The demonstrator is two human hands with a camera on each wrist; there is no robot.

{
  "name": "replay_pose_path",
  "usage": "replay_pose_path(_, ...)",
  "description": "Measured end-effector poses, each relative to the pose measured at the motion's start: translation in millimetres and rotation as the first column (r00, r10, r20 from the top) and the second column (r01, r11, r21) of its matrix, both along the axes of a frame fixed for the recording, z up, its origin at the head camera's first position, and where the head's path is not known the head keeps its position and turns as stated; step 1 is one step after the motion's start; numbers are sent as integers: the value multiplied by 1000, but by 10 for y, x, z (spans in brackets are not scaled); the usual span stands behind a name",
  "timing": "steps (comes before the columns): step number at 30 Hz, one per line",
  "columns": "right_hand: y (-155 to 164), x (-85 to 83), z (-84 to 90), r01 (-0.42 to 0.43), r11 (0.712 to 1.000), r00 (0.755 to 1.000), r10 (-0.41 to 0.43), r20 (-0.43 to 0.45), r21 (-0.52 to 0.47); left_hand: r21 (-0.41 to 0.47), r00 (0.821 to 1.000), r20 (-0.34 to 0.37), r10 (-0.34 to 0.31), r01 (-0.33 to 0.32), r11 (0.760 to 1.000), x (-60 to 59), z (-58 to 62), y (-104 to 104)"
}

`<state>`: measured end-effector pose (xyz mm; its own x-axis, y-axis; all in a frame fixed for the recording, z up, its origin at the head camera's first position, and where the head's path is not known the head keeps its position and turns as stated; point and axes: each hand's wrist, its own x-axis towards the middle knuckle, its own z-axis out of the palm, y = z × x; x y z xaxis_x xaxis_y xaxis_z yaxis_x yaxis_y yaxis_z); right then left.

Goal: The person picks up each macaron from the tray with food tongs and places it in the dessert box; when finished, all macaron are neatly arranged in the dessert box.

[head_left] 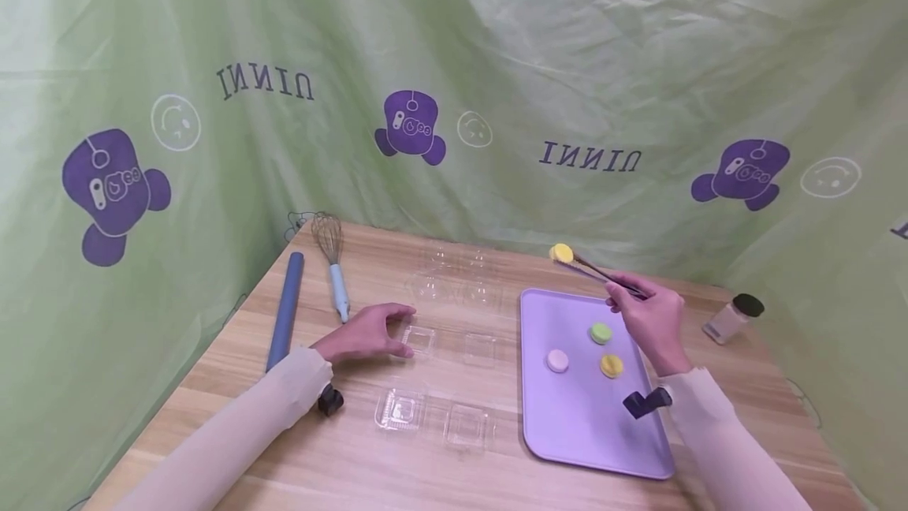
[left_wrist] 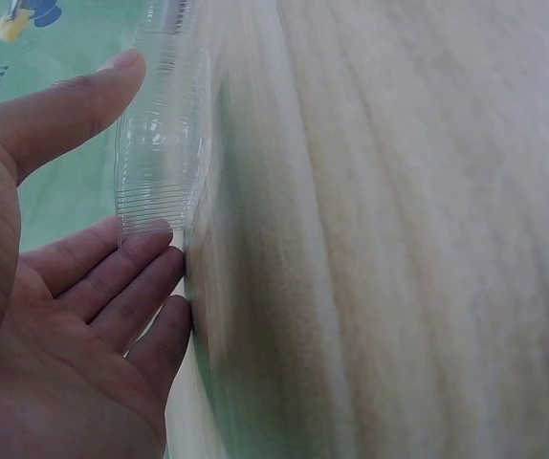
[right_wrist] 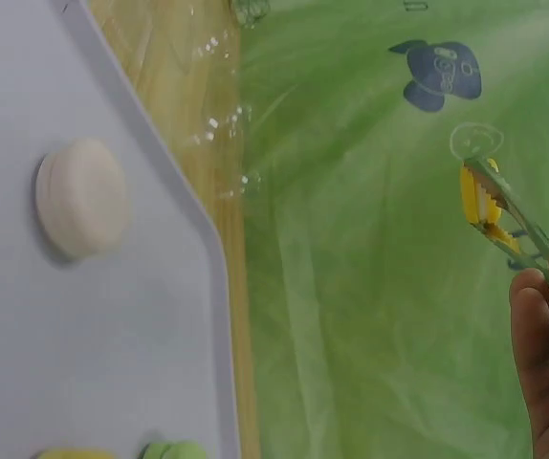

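- Well, head view: the right hand [head_left: 649,318] grips tongs [head_left: 596,267] holding a yellow macaron [head_left: 563,252] aloft; a carrying step, apparently;
- left wrist: the left hand [left_wrist: 69,344], fingers relaxed, seemingly touches a clear container [left_wrist: 164,143];
- right wrist: the tongs pinch the yellow macaron; steady lowering seems called for

a wood-grain table [head_left: 340,468] bears tray [head_left: 567,432], clear containers [head_left: 402,410], whisk [head_left: 336,282], blue rod [head_left: 286,312], jar [head_left: 731,320].

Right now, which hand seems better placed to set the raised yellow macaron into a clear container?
The right hand, probably: its tongs grip the yellow macaron, raised clear of the tray. The left hand holds no macaron; it reaches beside a clear container, which it could perhaps steady.
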<state>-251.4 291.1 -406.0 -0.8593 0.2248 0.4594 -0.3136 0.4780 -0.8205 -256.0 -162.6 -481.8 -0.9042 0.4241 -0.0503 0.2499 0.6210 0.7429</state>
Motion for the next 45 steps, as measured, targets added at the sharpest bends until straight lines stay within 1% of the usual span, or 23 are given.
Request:
replay_pose_path(3,-97,10,43,-16,1000,1000,16,-20,8,-1,1000,-2,4,-4,1000,5,5,2)
replay_pose_path(9,-244,36,55,-94,995,991,97,-91,35,21,1000,23,10,-10,1000,21,-14,9)
replay_pose_path(12,-328,61,81,-122,992,987,125,-96,31,35,1000,30,8,-9,999,23,-26,10)
replay_pose_path(16,-475,113,160,-156,987,983,160,-91,43,26,1000,13,14,-15,1000,18,-35,4)
replay_pose_path(19,-578,122,182,-186,981,978,190,-84,50,21,1000,7,15,-15,1000,20,-25,6)
replay_pose_path(21,-632,103,160,-204,978,976,207,-72,42,22,1000,7,11,-11,1000,21,-15,12)
replay_pose_path(26,-757,22,41,-258,966,965,258,-46,2,25,1000,16,2,-2,1000,21,-3,25)
replay_pose_path(30,-900,-7,-6,-306,951,951,307,-32,35,13,1000,12,13,-14,1000,18,1,23)
replay_pose_path(33,-1013,-17,-38,-328,941,944,330,-10,79,1,1000,7,21,-21,1000,20,5,20)
replay_pose_path(38,-1183,7,-102,-360,928,933,359,25,100,3,1000,16,22,-22,1000,22,2,19)
replay_pose_path(42,-1300,30,-149,-396,911,918,395,34,115,16,1000,7,12,-12,1000,18,-4,20)
replay_pose_path(45,-1381,42,-193,-427,894,904,427,37,133,19,1000,5,19,-19,1000,20,-13,20)
